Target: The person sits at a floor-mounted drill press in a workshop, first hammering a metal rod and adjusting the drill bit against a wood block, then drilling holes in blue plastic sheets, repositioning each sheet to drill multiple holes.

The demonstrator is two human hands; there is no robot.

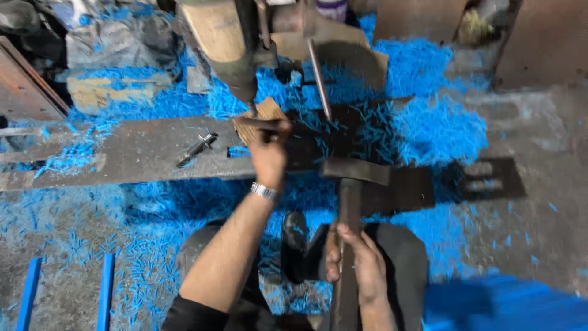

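Far left, near the floor's bottom edge: two blue strips (pixel 29 293) lying side by side, roughly upright in the frame. Above them, along the left half of the floor, a long rusty steel plate (pixel 122 153) running crosswise, strewn with blue plastic chips (pixel 422 132) that spread thick over the floor (pixel 539 202) on all sides. On the plate, toward its middle, a small dark metal bit (pixel 197 149) lying at a slant, apart from everything else.

Just right of that, the left hand (pixel 269 153), wristwatch (pixel 264 192) on the wrist, fingers closed around a thin dark rod (pixel 260 124) held crosswise over a ribbed tan block (pixel 260 116). Directly above the block, the nose of a worn green machine head (pixel 226 43), coming down from the top edge; whether its tip touches the block cannot be told.

Right of the left hand, a slim metal bar (pixel 320 79) leaning diagonally from the machine toward the plate's right end. Below it, a heavy hammer (pixel 355 173), its dark head lying flat over the plate's right end, the handle running down toward the bottom edge. Right hand (pixel 361 270) wrapped tight around that handle, low down, between the knees. A black shoe (pixel 294 236) just left of the handle.

Far right: a dark flat plate (pixel 484 181) on bare grey floor.
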